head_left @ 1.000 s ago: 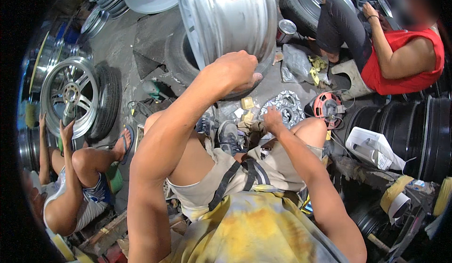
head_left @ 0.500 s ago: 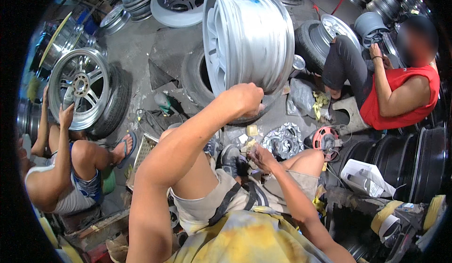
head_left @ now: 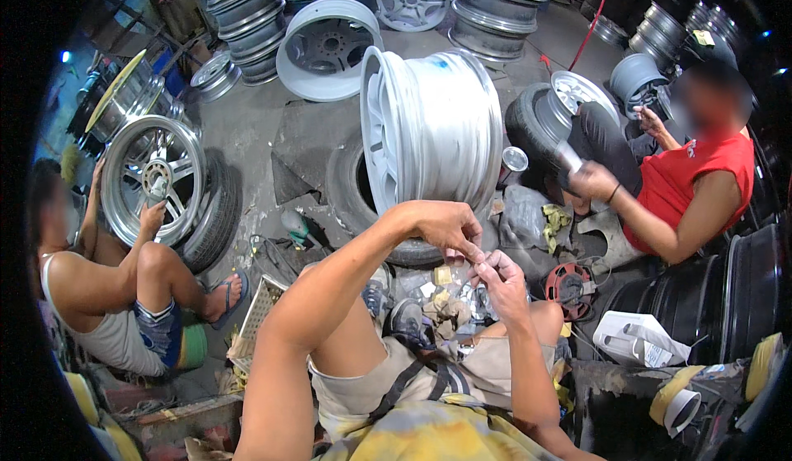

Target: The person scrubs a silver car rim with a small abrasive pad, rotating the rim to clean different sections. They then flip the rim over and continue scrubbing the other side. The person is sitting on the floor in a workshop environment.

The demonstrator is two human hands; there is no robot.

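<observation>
My left hand (head_left: pixel 450 228) is bent at the wrist in front of the wheel, its fingers closed in a pinch. Close against it is my right hand (head_left: pixel 503 281), thumb and fingers also pinched together. Whatever small thing lies between the fingertips is too small to make out. Just beyond them a silver-grey alloy wheel rim (head_left: pixel 450 131) stands on its side, its barrel whitish with a blue mark near the top. The rim rests over a black tyre (head_left: pixel 342 184) lying on the floor. Below my hands are crumpled tan scraps (head_left: pixel 448 312) beside my shoe (head_left: pixel 407 322).
At left, a person holds a tool against a spoked wheel (head_left: pixel 157 182). At right, a person in a red top (head_left: pixel 693 180) sits by another wheel. A red reel (head_left: pixel 569 290), a plastic bag (head_left: pixel 525 217), a can (head_left: pixel 513 161) and a white container (head_left: pixel 639 339) lie near my right.
My left hand has left the rim's lower edge and met my right hand, which has risen toward it. The view has tilted up. The person at right has swung an arm forward.
</observation>
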